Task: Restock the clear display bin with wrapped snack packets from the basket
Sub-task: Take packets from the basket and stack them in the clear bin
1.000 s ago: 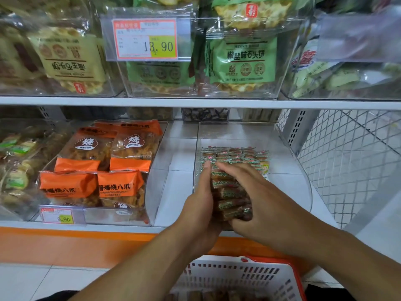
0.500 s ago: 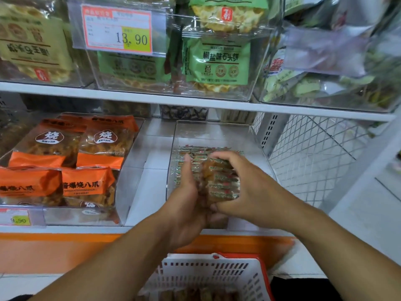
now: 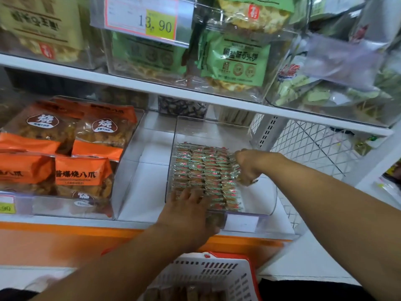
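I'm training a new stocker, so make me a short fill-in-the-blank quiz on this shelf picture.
1. The wrapped snack packets lie inside a ____ display bin.
2. The price tag above reads ____.
3. The bags left of the bin are ____ in colour.
4. The basket sits ____ the shelf.

Missing words: clear; 13.90; orange; below

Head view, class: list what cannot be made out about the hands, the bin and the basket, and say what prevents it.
- Basket: the bottom edge of the head view cuts it off, so its remaining stock is uncountable.
- Snack packets: wrapper print too small and blurred to read.
- Left hand: covers the clear display bin's front left corner.
- Right hand: curled at the packets' right edge; the wrappers' glare obscures what it holds.
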The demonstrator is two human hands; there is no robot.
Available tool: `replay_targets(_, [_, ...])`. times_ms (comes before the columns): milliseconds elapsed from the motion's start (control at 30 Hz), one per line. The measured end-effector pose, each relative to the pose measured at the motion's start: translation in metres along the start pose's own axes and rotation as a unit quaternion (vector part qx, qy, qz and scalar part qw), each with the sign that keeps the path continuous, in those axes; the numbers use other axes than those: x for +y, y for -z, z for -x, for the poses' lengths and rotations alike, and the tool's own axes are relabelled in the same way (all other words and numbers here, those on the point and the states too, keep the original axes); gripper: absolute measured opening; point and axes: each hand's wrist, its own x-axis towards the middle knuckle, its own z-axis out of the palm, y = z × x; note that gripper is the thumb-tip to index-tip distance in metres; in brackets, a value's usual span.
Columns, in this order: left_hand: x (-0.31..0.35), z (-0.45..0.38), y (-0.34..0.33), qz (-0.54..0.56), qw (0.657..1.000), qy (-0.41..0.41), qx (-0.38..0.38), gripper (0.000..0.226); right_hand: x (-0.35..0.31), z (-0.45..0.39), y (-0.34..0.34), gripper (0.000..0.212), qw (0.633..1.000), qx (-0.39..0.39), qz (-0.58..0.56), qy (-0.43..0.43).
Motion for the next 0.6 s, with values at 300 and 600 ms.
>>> replay_targets(300, [-0.001, 0.0, 0.003, -0.015, 0.998, 0.017, -0.055, 0.084, -0.002, -0.028, -0.026, 0.093, 0.989, -0.011, 0.142, -0.024])
replay_targets(600, [-0.001, -0.001, 0.002, -0.026, 0.998, 0.011, -0.057, 0.084, -0.018, -0.03, -0.043, 0.099, 0.965, -0.04, 0.243, -0.085])
